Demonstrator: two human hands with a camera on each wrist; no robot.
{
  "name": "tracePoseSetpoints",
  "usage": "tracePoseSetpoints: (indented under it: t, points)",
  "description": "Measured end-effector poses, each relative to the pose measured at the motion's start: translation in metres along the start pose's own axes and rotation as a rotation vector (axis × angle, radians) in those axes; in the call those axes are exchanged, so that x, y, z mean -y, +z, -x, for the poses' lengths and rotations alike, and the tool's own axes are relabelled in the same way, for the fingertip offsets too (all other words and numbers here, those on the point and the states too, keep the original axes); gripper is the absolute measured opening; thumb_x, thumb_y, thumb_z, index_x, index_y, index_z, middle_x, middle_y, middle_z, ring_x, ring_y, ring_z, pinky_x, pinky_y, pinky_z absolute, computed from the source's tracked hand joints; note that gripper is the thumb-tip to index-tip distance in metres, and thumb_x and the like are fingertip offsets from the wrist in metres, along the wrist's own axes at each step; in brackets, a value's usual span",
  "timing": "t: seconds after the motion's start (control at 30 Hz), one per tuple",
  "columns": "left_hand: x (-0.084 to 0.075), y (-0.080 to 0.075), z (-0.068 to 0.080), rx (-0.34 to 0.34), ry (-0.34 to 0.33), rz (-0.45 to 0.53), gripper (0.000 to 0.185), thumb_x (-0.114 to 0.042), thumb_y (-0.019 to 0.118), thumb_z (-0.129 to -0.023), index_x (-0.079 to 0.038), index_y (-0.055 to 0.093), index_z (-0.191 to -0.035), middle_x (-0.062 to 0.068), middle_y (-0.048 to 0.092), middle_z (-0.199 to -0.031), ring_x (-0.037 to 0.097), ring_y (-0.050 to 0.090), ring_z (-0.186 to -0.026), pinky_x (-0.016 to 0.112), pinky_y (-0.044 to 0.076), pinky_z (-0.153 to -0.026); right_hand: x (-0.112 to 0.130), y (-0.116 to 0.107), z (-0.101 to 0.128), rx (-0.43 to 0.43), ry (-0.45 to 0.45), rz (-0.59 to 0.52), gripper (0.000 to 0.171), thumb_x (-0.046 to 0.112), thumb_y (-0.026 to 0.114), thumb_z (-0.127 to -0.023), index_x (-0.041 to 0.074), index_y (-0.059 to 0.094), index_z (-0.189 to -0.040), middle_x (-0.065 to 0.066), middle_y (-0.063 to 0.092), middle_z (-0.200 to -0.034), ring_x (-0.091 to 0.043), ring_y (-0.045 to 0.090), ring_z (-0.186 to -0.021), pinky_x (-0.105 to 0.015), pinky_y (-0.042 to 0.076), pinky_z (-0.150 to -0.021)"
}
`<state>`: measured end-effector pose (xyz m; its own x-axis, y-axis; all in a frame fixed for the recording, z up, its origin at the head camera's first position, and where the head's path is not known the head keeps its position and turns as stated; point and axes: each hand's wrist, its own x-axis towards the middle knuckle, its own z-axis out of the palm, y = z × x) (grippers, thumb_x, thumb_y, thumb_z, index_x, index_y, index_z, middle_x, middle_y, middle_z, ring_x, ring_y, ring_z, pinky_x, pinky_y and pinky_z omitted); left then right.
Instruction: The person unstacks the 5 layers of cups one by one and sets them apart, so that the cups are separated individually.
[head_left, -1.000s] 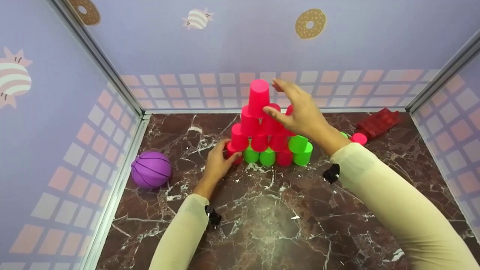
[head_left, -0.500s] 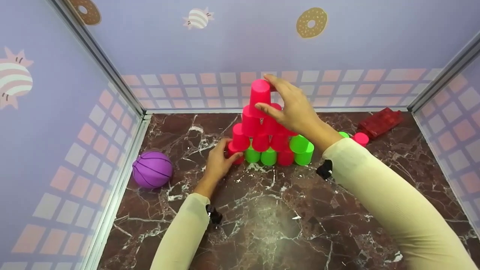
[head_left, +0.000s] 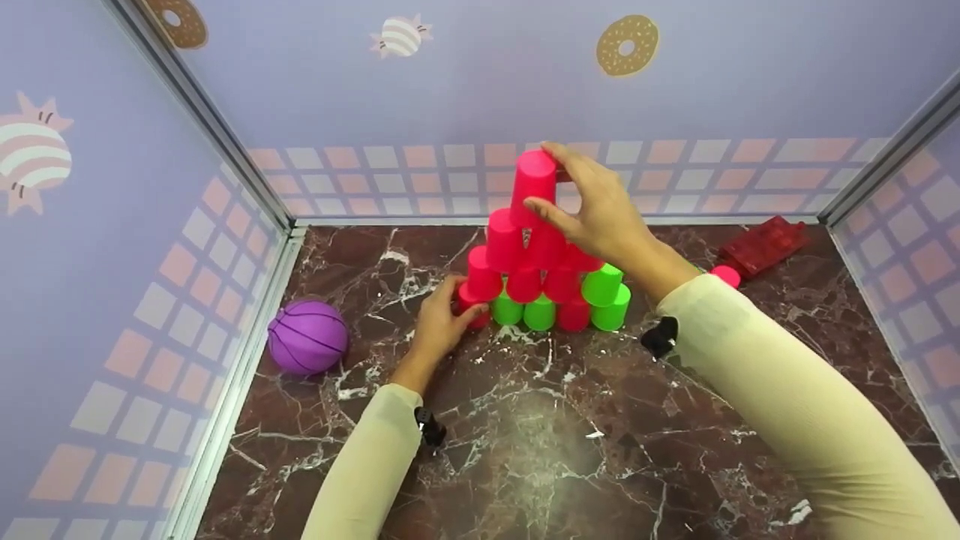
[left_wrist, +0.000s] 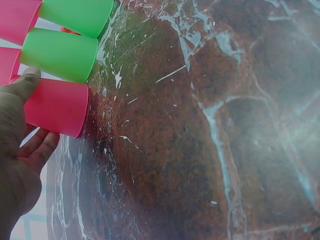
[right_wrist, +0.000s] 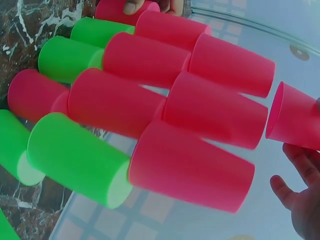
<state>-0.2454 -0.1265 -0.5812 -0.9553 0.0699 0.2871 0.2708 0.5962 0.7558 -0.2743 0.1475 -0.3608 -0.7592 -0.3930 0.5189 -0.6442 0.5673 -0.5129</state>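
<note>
Pyramid of pink and green plastic cups [head_left: 547, 277] at frame centre looks basically finished, right hand [head_left: 600, 214] pinching the pink top cup [head_left: 534, 184], left hand [head_left: 439, 322] gripping the pink bottom-corner cup [left_wrist: 55, 107].

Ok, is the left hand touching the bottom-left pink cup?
Touching. The left wrist view shows the left hand with its thumb lying on the pink cup and fingers curled beneath it.
</note>
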Motion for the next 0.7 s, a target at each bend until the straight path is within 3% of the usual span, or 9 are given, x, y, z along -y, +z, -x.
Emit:
tracePoseSetpoints:
  t: [0.37,0.7]
  points:
    - [0.003,0.001,-0.001,0.003,0.007,-0.009,0.053,-0.027,0.092,-0.091,-0.007,0.066,-0.133,0.017,0.078,-0.122,0.033,0.077,-0.111,0.049,0.065,-0.097,-0.022,-0.030,0.013,-0.054,0.056,0.038,0.072,0.025,0.084,-0.101,-0.001,0.051,-0.160,-0.018,0.073,-0.139,-0.035,0.073,-0.127,-0.052,0.055,-0.117]
    - [0.003,0.002,-0.001,-0.001,-0.017,-0.007,0.054,-0.028,0.092,-0.091,-0.008,0.067,-0.134,0.017,0.078,-0.124,0.034,0.077,-0.113,0.050,0.064,-0.100,-0.044,-0.061,0.030,-0.106,0.119,0.063,0.069,0.021,0.085,-0.100,0.000,0.054,-0.157,-0.019,0.073,-0.141,-0.038,0.073,-0.129,-0.054,0.055,-0.118]
